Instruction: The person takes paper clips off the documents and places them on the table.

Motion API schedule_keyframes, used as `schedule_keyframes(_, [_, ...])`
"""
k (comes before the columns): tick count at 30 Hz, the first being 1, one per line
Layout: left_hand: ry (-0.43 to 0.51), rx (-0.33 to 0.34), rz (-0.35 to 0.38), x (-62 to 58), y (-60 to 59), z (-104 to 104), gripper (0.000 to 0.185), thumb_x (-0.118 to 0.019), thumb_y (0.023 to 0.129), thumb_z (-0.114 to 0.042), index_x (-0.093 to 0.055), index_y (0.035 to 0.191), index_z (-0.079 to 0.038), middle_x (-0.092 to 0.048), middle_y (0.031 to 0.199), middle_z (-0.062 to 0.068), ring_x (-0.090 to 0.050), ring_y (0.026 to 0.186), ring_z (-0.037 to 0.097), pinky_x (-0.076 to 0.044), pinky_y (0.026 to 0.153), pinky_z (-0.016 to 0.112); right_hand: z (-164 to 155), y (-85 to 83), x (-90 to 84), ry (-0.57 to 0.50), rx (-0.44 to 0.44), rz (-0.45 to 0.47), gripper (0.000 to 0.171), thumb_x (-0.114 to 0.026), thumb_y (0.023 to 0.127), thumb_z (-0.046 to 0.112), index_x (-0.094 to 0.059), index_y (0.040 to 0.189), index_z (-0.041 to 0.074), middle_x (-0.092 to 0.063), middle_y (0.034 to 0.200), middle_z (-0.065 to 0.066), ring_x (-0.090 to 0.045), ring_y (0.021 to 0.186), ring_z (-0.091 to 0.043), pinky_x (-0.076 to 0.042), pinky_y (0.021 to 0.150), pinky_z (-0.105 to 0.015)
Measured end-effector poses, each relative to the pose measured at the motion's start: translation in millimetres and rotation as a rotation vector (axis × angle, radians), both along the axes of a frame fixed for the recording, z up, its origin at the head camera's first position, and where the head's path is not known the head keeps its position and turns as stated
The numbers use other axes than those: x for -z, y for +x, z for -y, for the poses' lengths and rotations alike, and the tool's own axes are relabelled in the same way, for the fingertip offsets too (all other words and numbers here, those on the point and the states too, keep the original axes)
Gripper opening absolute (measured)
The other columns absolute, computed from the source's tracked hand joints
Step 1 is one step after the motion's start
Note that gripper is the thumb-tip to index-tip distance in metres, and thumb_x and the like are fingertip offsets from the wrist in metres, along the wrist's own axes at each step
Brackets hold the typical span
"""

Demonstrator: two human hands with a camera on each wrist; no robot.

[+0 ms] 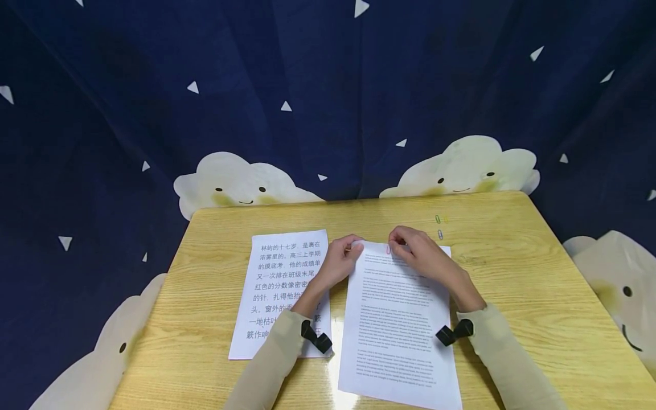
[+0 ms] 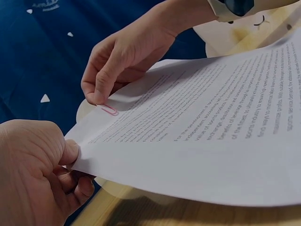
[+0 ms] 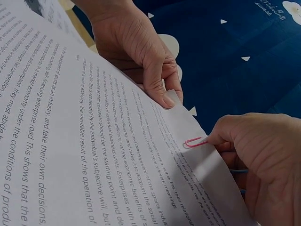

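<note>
1. Head view: one light wooden table stands against a dark blue cloth backdrop with white clouds.
2. Two white printed paper sheets lie on it: one with large Chinese characters on the left, partly covered by the left forearm, and one with small English text beside it, its far edge lifted.
3. Two hands work there: the left hand pinches the English sheet's far left corner; the right hand pinches one pink wire paper clip on the far edge.
4. Three loose small paper clips lie just beyond the right hand.
</note>
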State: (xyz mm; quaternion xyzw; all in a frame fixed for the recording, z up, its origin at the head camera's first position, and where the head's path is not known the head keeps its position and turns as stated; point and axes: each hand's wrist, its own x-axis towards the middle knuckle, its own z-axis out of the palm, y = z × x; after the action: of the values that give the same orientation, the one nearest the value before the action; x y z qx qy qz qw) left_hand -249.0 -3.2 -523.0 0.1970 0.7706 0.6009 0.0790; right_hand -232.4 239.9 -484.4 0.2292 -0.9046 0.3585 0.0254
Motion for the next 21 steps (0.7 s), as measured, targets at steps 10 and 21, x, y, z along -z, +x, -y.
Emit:
schedule_keyframes(10, [-0.013,0.001,0.003,-0.7,-0.1,0.1,0.023,-0.054,0.110,-0.012,-0.072,0.118,-0.002,-0.075,0.098,0.014,-0.072,0.073,0.015,-0.057,0.066,0.028,-0.3,-0.2,-0.9,-0.014,-0.015,-0.028,0.007,-0.061,0.106,0.014,-0.066,0.101,0.012,-0.064,0.093,0.002,-0.058,0.084,-0.015,-0.049,0.077,-0.033])
schedule_keyframes(21, [-0.010,-0.005,0.020,-1.2,-0.1,-0.8,0.023,-0.054,0.110,-0.012,-0.072,0.120,-0.002,-0.075,0.100,0.014,-0.071,0.074,0.015,-0.057,0.068,0.027,-0.6,0.0,-2.6,-0.025,-0.019,-0.021,0.008,-0.060,0.106,0.014,-0.066,0.101,0.013,-0.064,0.093,0.002,-0.058,0.085,-0.016,-0.050,0.078,-0.034])
